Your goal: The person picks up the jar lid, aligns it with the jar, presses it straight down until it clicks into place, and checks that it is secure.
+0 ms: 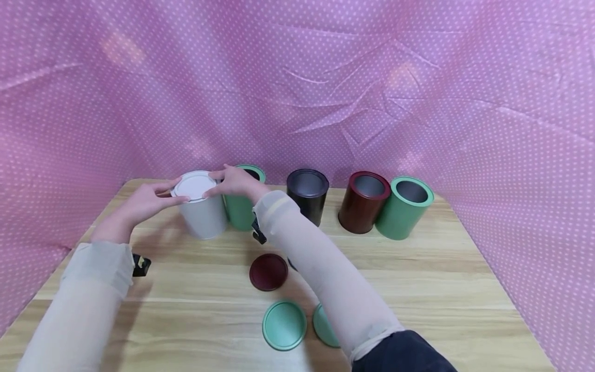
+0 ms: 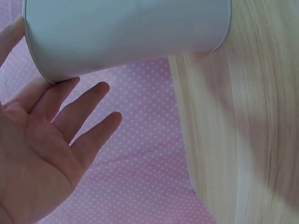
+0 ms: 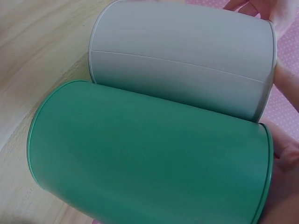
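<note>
A white can (image 1: 204, 219) stands at the back left of the table with a white lid (image 1: 194, 186) over its top. My left hand (image 1: 149, 201) holds the lid's left edge between thumb and forefinger; its other fingers spread out beside the can (image 2: 131, 37) in the left wrist view. From the other side my right hand (image 1: 237, 183) grips the lid's right edge with thumb and forefinger. Touching the white can is a green can (image 3: 149, 149), whose body hides much of the right hand in the right wrist view.
A black can (image 1: 307, 199), a dark red can (image 1: 362, 206) and another green can (image 1: 402, 212) stand open along the back. Nearer lie a dark red lid (image 1: 268, 272) and two green lids (image 1: 284, 325), one partly under the right forearm. Pink dotted cloth (image 1: 297, 77) surrounds the table.
</note>
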The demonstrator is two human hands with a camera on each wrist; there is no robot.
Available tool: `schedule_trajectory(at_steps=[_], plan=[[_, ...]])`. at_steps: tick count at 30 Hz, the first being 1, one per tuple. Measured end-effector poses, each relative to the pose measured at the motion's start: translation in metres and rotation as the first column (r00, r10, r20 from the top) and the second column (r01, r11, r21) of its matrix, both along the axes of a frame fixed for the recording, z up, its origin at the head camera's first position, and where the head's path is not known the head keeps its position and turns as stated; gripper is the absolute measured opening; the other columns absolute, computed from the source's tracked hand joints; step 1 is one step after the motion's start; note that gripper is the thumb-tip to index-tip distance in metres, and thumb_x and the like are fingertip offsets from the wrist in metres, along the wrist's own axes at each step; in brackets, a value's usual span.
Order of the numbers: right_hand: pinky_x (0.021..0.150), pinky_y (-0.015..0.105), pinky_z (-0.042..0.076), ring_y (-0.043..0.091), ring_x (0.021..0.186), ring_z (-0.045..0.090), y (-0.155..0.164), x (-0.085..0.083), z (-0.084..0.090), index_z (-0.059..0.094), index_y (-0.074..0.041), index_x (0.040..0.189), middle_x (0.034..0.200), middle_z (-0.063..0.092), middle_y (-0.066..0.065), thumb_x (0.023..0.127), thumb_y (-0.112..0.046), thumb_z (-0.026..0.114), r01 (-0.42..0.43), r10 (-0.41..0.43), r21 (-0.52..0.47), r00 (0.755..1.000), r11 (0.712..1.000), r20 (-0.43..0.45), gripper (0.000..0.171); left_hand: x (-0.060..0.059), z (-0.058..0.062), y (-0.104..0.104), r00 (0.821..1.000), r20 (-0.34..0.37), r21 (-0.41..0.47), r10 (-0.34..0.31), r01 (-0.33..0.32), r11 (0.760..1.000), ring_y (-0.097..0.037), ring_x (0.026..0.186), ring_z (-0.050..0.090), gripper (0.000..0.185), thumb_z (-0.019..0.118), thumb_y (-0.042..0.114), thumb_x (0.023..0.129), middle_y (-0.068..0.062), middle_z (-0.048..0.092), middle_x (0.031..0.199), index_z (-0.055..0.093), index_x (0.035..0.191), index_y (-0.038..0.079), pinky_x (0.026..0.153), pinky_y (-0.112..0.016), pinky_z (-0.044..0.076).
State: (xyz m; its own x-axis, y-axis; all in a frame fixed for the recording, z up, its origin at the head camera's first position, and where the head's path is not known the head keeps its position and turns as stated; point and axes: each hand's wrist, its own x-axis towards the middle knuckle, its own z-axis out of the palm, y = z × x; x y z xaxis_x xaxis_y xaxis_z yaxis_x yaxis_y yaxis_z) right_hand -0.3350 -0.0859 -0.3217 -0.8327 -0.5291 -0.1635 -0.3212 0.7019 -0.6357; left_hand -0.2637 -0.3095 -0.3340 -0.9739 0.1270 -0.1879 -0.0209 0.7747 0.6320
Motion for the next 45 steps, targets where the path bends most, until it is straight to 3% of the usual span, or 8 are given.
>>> schedule_trajectory(at_steps=[18, 23, 29, 33, 37, 45], plan=[[0.120, 0.041, 0.023, 0.020, 0.149, 0.019, 0.003, -0.001, -0.003, 0.046, -0.028, 0.145, 0.163, 0.017, 0.001, 0.083, -0.047, 0.073, -0.013, 0.013, -0.034, 1.000, 0.999, 0.021, 0.070, -0.001, -0.002, 0.001, 0.999, -0.050, 0.033, -0.023, 0.025, 0.999, -0.048, 0.136, 0.033, 0.084, 0.057, 0.054, 0.092, -0.030, 0.029, 0.152, 0.021, 0.154, 0.012, 0.108, -0.066, 0.028], [0.119, 0.041, 0.025, 0.020, 0.149, 0.020, 0.001, -0.002, -0.002, 0.046, -0.028, 0.145, 0.162, 0.019, 0.001, 0.083, -0.048, 0.072, -0.006, 0.006, -0.011, 1.000, 1.000, -0.008, 0.070, -0.003, -0.001, 0.000, 0.997, -0.060, 0.025, -0.042, 0.043, 0.999, -0.048, 0.138, 0.031, 0.085, 0.057, 0.055, 0.091, -0.029, 0.029, 0.151, 0.020, 0.154, 0.011, 0.109, -0.066, 0.027], [0.120, 0.042, 0.023, 0.017, 0.150, 0.016, -0.001, -0.001, -0.003, 0.042, -0.028, 0.147, 0.162, 0.019, 0.000, 0.086, -0.050, 0.068, -0.030, 0.030, 0.031, 1.000, 0.999, 0.003, 0.071, -0.001, 0.001, -0.002, 0.996, -0.036, 0.000, -0.086, 0.086, 0.996, -0.050, 0.140, 0.024, 0.086, 0.054, 0.056, 0.093, -0.029, 0.023, 0.155, 0.016, 0.155, 0.010, 0.108, -0.069, 0.025], [0.121, 0.041, 0.020, 0.012, 0.150, 0.012, -0.001, 0.001, 0.000, 0.039, -0.028, 0.149, 0.158, 0.030, -0.007, 0.088, -0.051, 0.065, -0.040, 0.042, 0.091, 0.999, 0.995, -0.019, 0.070, -0.003, 0.004, 0.000, 0.993, -0.010, -0.033, -0.115, 0.115, 0.993, -0.053, 0.141, 0.019, 0.087, 0.052, 0.056, 0.094, -0.031, 0.017, 0.156, 0.014, 0.155, 0.008, 0.107, -0.071, 0.022], [0.121, 0.039, 0.019, 0.012, 0.150, 0.013, 0.000, 0.000, 0.005, 0.039, -0.026, 0.149, 0.153, 0.039, -0.009, 0.090, -0.047, 0.064, -0.043, 0.051, 0.099, 0.995, 0.994, -0.083, 0.068, -0.007, 0.009, 0.000, 0.990, -0.047, -0.056, -0.135, 0.132, 0.990, -0.053, 0.142, 0.013, 0.087, 0.055, 0.052, 0.094, -0.031, 0.013, 0.156, 0.015, 0.154, 0.004, 0.109, -0.070, 0.018], [0.121, 0.042, 0.019, 0.020, 0.151, 0.013, 0.022, 0.002, 0.014, 0.029, -0.025, 0.153, 0.158, 0.031, -0.004, 0.089, -0.050, 0.064, -0.069, 0.088, 0.122, 0.985, 0.990, -0.152, 0.077, -0.006, 0.017, 0.007, 0.980, -0.112, -0.075, -0.164, 0.156, 0.985, -0.042, 0.147, -0.011, 0.089, 0.061, 0.049, 0.092, -0.018, -0.003, 0.162, 0.011, 0.157, 0.014, 0.111, -0.071, 0.007]])
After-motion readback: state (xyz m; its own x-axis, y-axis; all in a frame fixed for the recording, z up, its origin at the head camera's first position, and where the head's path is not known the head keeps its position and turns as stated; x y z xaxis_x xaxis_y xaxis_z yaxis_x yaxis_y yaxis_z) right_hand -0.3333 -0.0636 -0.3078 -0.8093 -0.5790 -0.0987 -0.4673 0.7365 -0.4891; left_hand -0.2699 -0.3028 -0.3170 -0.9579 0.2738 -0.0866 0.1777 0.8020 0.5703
